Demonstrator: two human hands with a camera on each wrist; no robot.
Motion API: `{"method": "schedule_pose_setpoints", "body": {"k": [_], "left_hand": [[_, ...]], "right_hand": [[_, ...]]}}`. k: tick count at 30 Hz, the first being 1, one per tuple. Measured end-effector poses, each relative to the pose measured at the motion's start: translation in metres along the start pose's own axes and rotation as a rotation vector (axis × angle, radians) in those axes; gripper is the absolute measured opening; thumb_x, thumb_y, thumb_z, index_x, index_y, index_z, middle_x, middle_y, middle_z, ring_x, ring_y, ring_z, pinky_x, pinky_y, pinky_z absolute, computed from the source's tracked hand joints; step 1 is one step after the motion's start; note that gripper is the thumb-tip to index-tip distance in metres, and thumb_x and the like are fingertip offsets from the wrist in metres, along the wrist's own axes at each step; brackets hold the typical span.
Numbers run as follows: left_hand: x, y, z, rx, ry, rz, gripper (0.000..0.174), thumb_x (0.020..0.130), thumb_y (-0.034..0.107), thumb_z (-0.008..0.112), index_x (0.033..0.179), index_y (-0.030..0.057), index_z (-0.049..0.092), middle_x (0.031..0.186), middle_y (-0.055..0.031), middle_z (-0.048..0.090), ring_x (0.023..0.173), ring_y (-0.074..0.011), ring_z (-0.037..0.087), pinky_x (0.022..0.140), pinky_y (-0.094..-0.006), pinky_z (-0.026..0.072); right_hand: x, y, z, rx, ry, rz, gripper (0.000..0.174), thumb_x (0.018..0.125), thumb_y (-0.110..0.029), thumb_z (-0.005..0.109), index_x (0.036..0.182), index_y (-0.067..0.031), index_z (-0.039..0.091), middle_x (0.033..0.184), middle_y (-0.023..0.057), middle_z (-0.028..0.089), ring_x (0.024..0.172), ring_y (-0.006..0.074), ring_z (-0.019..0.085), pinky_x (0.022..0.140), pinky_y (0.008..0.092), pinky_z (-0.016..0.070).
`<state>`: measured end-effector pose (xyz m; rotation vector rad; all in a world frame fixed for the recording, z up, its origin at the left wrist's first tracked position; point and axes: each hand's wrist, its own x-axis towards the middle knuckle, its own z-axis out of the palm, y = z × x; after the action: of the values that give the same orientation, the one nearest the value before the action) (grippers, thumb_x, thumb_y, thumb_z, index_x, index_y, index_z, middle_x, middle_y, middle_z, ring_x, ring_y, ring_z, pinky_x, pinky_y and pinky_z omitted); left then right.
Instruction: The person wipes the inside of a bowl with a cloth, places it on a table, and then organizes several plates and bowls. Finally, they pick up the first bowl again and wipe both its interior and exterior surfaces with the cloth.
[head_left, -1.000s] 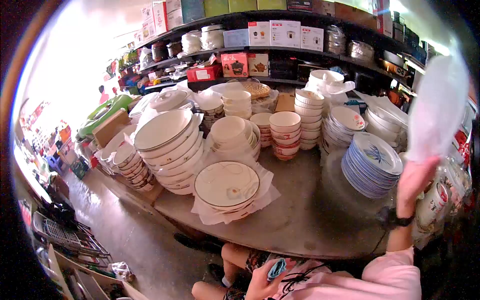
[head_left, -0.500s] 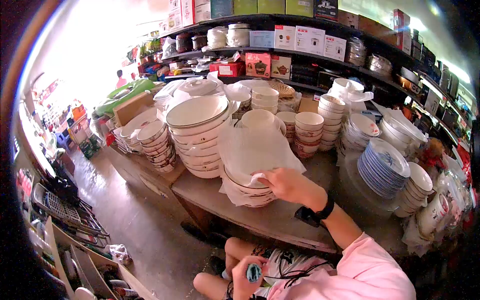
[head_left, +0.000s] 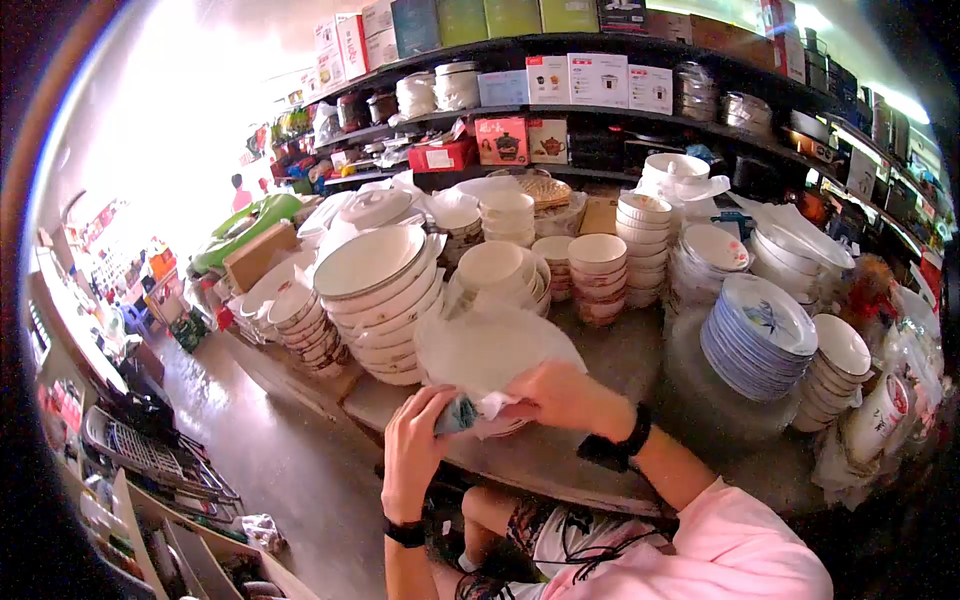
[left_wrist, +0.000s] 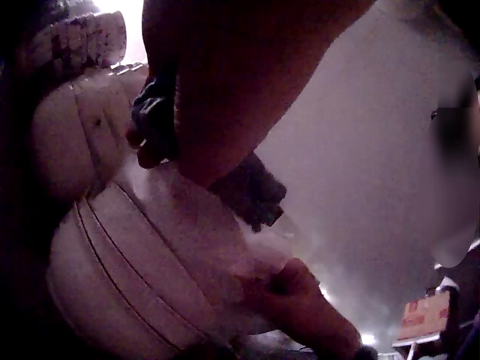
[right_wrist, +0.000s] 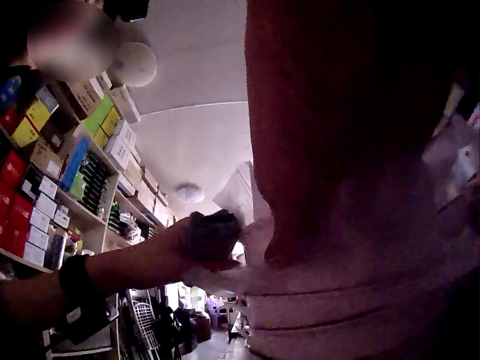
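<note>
A white, thin wrapping sheet [head_left: 495, 345] covers the top of a stack of white plates [left_wrist: 135, 270] at the table's front. My right hand [head_left: 568, 398] holds the sheet's near edge at the front of the stack, fingers curled and slightly blurred. At the stack's front left, my left hand [head_left: 410, 450] grips a bunched blue-grey cloth [head_left: 457, 416], close beside the right fingers. In the right wrist view the cloth shows as a dark bundle in the left fist. The sheet hides the top plate.
Large stacked bowls [head_left: 375, 290] stand just left of the plates, smaller red-patterned bowls [head_left: 598, 275] behind. To the right are blue-edged plates [head_left: 760, 330] and bagged crockery [head_left: 880, 420]. Shelves of boxes [head_left: 598, 82] line the back. The table's front edge [head_left: 560, 492] runs above my lap.
My right hand has brought the white sheet down from high on the right onto the plates. My left hand has risen from my lap to the stack, still holding the cloth.
</note>
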<state>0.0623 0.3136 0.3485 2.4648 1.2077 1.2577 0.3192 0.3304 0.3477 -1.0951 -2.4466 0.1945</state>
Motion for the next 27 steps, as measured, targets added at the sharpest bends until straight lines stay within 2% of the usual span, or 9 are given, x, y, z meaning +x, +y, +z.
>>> {"method": "schedule_pose_setpoints", "body": {"k": [3, 6, 7, 9, 12, 15, 17, 20, 27], "left_hand": [[0.010, 0.001, 0.000, 0.210, -0.096, 0.058, 0.046, 0.063, -0.007, 0.072, 0.107, 0.0072, 0.069, 0.110, -0.0067, 0.070, 0.100, -0.0298, 0.063, 0.090, -0.0400, 0.0504], [0.015, -0.007, 0.007, 0.285, -0.031, 0.152, 0.045, 0.060, -0.005, 0.072, 0.102, 0.0098, 0.072, 0.101, -0.0034, 0.071, 0.092, -0.0259, 0.062, 0.084, -0.0381, 0.0491], [0.016, -0.005, 0.008, 0.342, -0.039, 0.189, 0.044, 0.059, -0.005, 0.071, 0.100, 0.0102, 0.072, 0.097, -0.0028, 0.072, 0.090, -0.0250, 0.062, 0.083, -0.0376, 0.0489], [0.017, -0.001, 0.012, 0.339, -0.012, 0.215, 0.043, 0.058, -0.004, 0.071, 0.099, 0.0109, 0.072, 0.093, -0.0018, 0.072, 0.087, -0.0233, 0.062, 0.079, -0.0365, 0.0481], [0.014, 0.001, 0.016, 0.344, 0.004, 0.230, 0.040, 0.058, -0.004, 0.070, 0.096, 0.0102, 0.072, 0.092, -0.0018, 0.072, 0.085, -0.0233, 0.062, 0.079, -0.0368, 0.0481], [0.011, 0.002, 0.019, 0.389, 0.043, 0.255, 0.038, 0.059, -0.003, 0.069, 0.094, 0.0103, 0.072, 0.092, -0.0018, 0.072, 0.085, -0.0234, 0.061, 0.078, -0.0369, 0.0482], [0.010, 0.004, 0.021, 0.380, -0.010, 0.160, 0.032, 0.068, 0.005, 0.066, 0.097, 0.0119, 0.075, 0.098, -0.0054, 0.074, 0.091, -0.0287, 0.064, 0.082, -0.0418, 0.0501], [0.012, -0.005, 0.021, 0.327, 0.017, 0.176, 0.038, 0.060, -0.002, 0.070, 0.096, 0.0107, 0.073, 0.097, -0.0025, 0.074, 0.085, -0.0246, 0.061, 0.078, -0.0373, 0.0484], [0.012, 0.002, 0.009, 0.283, -0.048, 0.108, 0.042, 0.060, -0.007, 0.068, 0.098, 0.0095, 0.073, 0.098, -0.0036, 0.074, 0.086, -0.0273, 0.062, 0.079, -0.0376, 0.0501]], "right_hand": [[-0.004, 0.003, 0.012, -0.111, 0.022, -0.015, 0.021, 0.088, -0.019, 0.070, 0.105, -0.0068, 0.072, 0.091, 0.0128, 0.072, 0.088, 0.0338, 0.069, 0.079, 0.0421, 0.0520], [-0.005, -0.003, 0.013, -0.297, 0.110, -0.102, 0.029, 0.076, -0.013, 0.072, 0.105, -0.0101, 0.070, 0.093, 0.0037, 0.072, 0.091, 0.0218, 0.070, 0.086, 0.0388, 0.0498], [-0.007, -0.003, 0.010, -0.294, 0.112, -0.097, 0.029, 0.076, -0.013, 0.072, 0.105, -0.0101, 0.070, 0.093, 0.0037, 0.072, 0.091, 0.0218, 0.070, 0.086, 0.0388, 0.0498], [-0.009, 0.001, 0.007, -0.272, 0.190, -0.157, 0.017, 0.086, -0.023, 0.064, 0.100, -0.0153, 0.070, 0.093, 0.0043, 0.072, 0.091, 0.0221, 0.071, 0.087, 0.0407, 0.0505], [-0.012, -0.003, 0.006, -0.329, 0.139, -0.126, 0.027, 0.076, -0.014, 0.070, 0.104, -0.0113, 0.070, 0.094, 0.0016, 0.072, 0.095, 0.0183, 0.069, 0.091, 0.0360, 0.0470], [-0.012, -0.002, 0.008, -0.371, 0.145, -0.137, 0.026, 0.078, -0.016, 0.070, 0.104, -0.0132, 0.071, 0.094, 0.0013, 0.073, 0.094, 0.0182, 0.069, 0.092, 0.0359, 0.0467], [-0.011, -0.002, 0.008, -0.357, 0.123, -0.115, 0.027, 0.078, -0.016, 0.070, 0.105, -0.0142, 0.072, 0.093, 0.0015, 0.073, 0.095, 0.0183, 0.069, 0.092, 0.0359, 0.0468], [-0.010, 0.005, 0.012, -0.301, 0.123, -0.108, 0.029, 0.078, -0.016, 0.071, 0.107, -0.0154, 0.073, 0.093, 0.0020, 0.074, 0.095, 0.0192, 0.069, 0.092, 0.0365, 0.0472], [-0.010, 0.019, 0.024, -0.068, 0.173, -0.173, 0.035, 0.081, -0.015, 0.070, 0.116, -0.0123, 0.072, 0.092, 0.0070, 0.074, 0.093, 0.0267, 0.070, 0.091, 0.0405, 0.0489]]}}
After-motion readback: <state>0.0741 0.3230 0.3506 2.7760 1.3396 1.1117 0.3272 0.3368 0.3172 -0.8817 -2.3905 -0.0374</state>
